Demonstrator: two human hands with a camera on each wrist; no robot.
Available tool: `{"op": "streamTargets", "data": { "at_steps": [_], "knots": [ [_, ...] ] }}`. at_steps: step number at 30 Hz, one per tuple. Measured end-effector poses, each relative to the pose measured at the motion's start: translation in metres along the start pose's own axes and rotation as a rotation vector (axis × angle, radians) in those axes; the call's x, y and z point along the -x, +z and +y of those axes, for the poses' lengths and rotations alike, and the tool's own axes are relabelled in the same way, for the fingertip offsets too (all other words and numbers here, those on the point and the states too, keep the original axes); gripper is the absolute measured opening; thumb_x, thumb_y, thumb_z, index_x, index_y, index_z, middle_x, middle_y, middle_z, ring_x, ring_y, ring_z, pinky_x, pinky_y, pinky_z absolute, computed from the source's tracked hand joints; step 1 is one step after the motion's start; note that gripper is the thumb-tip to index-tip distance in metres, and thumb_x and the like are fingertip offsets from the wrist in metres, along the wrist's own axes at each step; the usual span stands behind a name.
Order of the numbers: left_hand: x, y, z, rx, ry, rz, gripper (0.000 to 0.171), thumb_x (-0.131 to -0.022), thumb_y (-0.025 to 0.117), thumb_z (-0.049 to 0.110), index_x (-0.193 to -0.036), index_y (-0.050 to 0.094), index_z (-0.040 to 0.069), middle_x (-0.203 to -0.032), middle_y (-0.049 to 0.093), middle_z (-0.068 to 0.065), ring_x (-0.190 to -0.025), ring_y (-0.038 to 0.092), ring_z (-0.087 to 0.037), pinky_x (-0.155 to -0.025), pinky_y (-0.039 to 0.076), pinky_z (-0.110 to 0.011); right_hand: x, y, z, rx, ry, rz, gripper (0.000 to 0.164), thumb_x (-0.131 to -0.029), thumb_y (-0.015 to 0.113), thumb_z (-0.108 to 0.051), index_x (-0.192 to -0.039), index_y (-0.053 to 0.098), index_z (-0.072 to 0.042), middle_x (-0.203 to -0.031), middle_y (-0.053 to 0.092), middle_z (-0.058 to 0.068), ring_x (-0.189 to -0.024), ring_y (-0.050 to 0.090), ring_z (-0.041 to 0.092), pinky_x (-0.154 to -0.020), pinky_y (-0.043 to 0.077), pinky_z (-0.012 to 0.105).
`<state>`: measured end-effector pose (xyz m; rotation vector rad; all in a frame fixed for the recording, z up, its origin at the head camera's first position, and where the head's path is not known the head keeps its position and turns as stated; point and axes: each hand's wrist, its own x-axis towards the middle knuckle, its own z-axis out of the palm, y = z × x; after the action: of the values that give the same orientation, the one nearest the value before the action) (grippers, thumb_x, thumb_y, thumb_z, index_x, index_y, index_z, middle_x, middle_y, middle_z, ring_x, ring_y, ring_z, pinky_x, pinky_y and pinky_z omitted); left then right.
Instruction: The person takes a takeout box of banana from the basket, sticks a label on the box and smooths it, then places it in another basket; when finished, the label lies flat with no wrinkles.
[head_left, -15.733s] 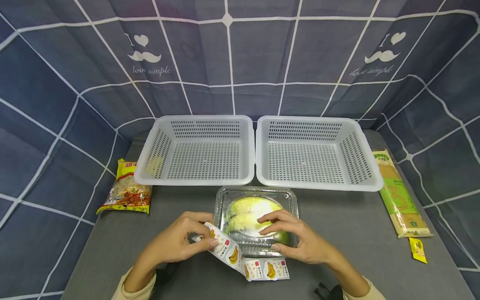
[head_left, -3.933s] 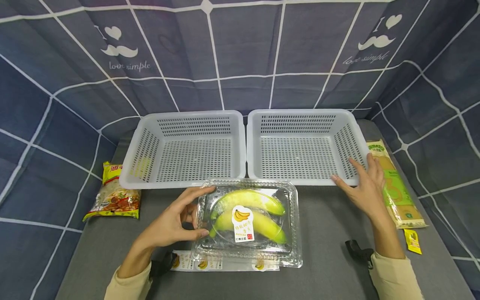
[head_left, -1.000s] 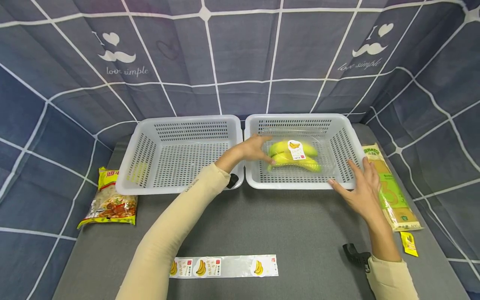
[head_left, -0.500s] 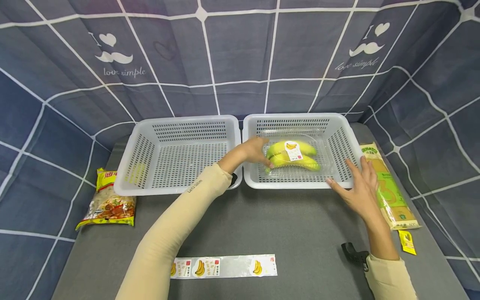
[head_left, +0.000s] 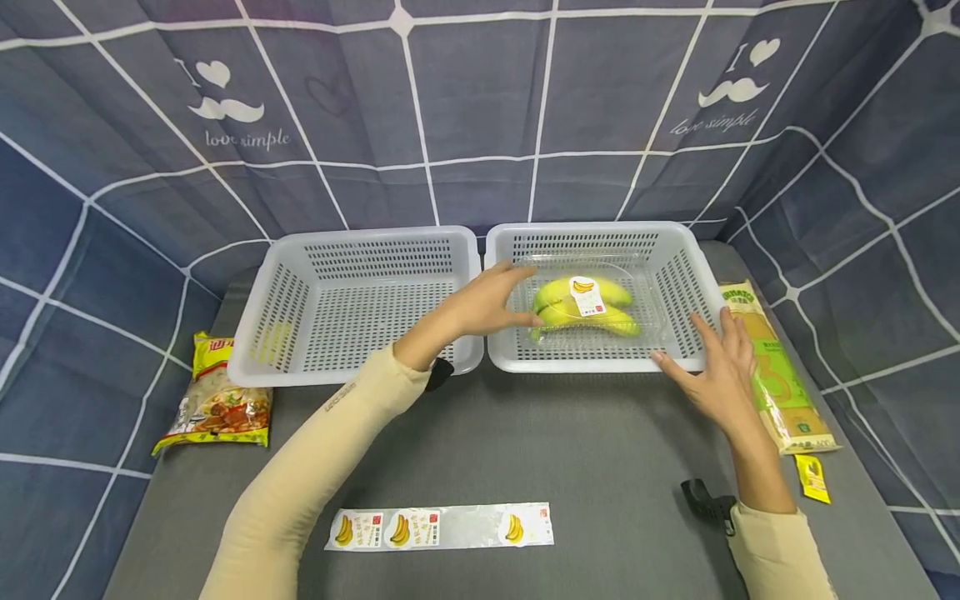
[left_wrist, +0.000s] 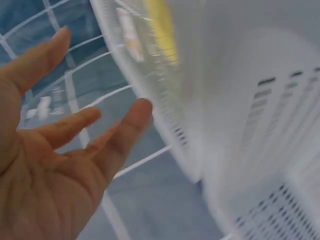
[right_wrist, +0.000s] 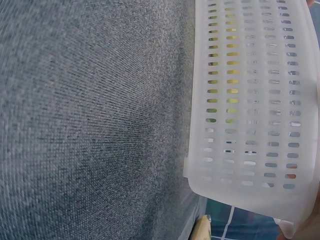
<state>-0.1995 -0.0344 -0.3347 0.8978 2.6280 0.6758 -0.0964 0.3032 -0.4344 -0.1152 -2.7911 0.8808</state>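
Observation:
Two yellow-green bananas [head_left: 555,317] lie in a clear plastic clamshell box [head_left: 651,312], which sits inside the right white basket [head_left: 592,366]. A white banana label [head_left: 587,297] is stuck on its lid. At the box's left end is my left hand [head_left: 480,307], fingers and thumb spread, holding nothing. In the left wrist view that hand [left_wrist: 65,170] appears apart from the baskets. My right hand [head_left: 722,383] grips the right basket's front right corner, thumb on the front rim and fingers over the side. The right wrist view shows the basket's slotted wall [right_wrist: 220,187], with yellow behind the slots.
Another white basket [head_left: 352,379] stands to the left, beside the first. A strip of banana labels [head_left: 468,529] lies on the grey table [head_left: 570,467] in front. A noodle bag [head_left: 225,400] is at far left; a long green-yellow package [head_left: 783,375] and a small yellow packet [head_left: 812,478] at right.
Earlier the box was on the table, then in my left hand; now it is in the right basket. My left hand has just drawn back slightly leftward from it. The right hand stays put.

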Motion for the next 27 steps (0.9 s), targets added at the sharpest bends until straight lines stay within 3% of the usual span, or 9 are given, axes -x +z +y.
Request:
{"op": "streamTargets", "data": {
  "at_steps": [5, 8, 11, 15, 19, 27],
  "knots": [
    [0.060, -0.002, 0.012, 0.013, 0.184, 0.251, 0.058, -0.093, 0.068, 0.032, -0.141, 0.050, 0.007, -0.129, 0.059, -0.010, -0.110, 0.059, -0.023, -0.094, 0.050, -0.038, -0.004, 0.001, -0.001, -0.004, -0.005, -0.013, 0.085, -0.084, 0.073, -0.044, -0.149, 0.037, -0.005, -0.162, 0.006, 0.024, -0.148, -0.002, 0.048, -0.111, 0.000, 0.072],
    [0.088, 0.004, 0.018, 0.048, 0.243, 0.350, 0.049, -0.093, 0.067, 0.031, -0.136, 0.056, 0.010, -0.119, 0.064, -0.005, -0.098, 0.061, -0.016, -0.085, 0.052, -0.032, -0.006, -0.001, 0.000, -0.007, -0.011, -0.011, 0.084, -0.084, 0.072, -0.044, -0.149, 0.037, -0.004, -0.162, 0.005, 0.024, -0.148, -0.002, 0.048, -0.112, -0.001, 0.071],
    [0.104, 0.012, 0.019, 0.084, 0.259, 0.382, 0.045, -0.093, 0.068, 0.029, -0.133, 0.058, 0.011, -0.117, 0.064, -0.002, -0.098, 0.061, -0.012, -0.083, 0.053, -0.029, -0.007, -0.003, 0.002, -0.007, -0.015, -0.004, 0.083, -0.084, 0.072, -0.043, -0.149, 0.037, -0.004, -0.162, 0.005, 0.025, -0.148, -0.002, 0.048, -0.112, -0.001, 0.071],
    [0.116, 0.021, 0.016, 0.102, 0.233, 0.390, 0.045, -0.093, 0.068, 0.030, -0.133, 0.059, 0.012, -0.117, 0.062, 0.001, -0.100, 0.062, -0.014, -0.086, 0.053, -0.029, -0.007, -0.003, 0.006, 0.002, -0.021, 0.001, 0.083, -0.085, 0.072, -0.044, -0.149, 0.037, -0.004, -0.162, 0.006, 0.026, -0.147, 0.000, 0.049, -0.112, 0.000, 0.071],
    [0.129, 0.026, 0.012, 0.101, 0.211, 0.406, 0.044, -0.093, 0.068, 0.029, -0.132, 0.059, 0.012, -0.119, 0.062, 0.002, -0.101, 0.063, -0.018, -0.087, 0.053, -0.030, -0.006, 0.000, 0.008, 0.008, -0.019, 0.011, 0.084, -0.084, 0.072, -0.045, -0.148, 0.038, -0.004, -0.161, 0.009, 0.026, -0.147, 0.002, 0.049, -0.112, 0.001, 0.071],
    [0.161, 0.033, 0.009, 0.075, 0.172, 0.462, 0.047, -0.090, 0.071, 0.029, -0.134, 0.058, 0.017, -0.123, 0.061, 0.003, -0.112, 0.059, -0.012, -0.093, 0.051, -0.036, 0.000, -0.002, 0.010, 0.014, -0.055, 0.070, 0.082, -0.087, 0.069, -0.048, -0.148, 0.038, -0.002, -0.160, 0.014, 0.027, -0.148, 0.005, 0.047, -0.115, 0.002, 0.067]
  ]
}}
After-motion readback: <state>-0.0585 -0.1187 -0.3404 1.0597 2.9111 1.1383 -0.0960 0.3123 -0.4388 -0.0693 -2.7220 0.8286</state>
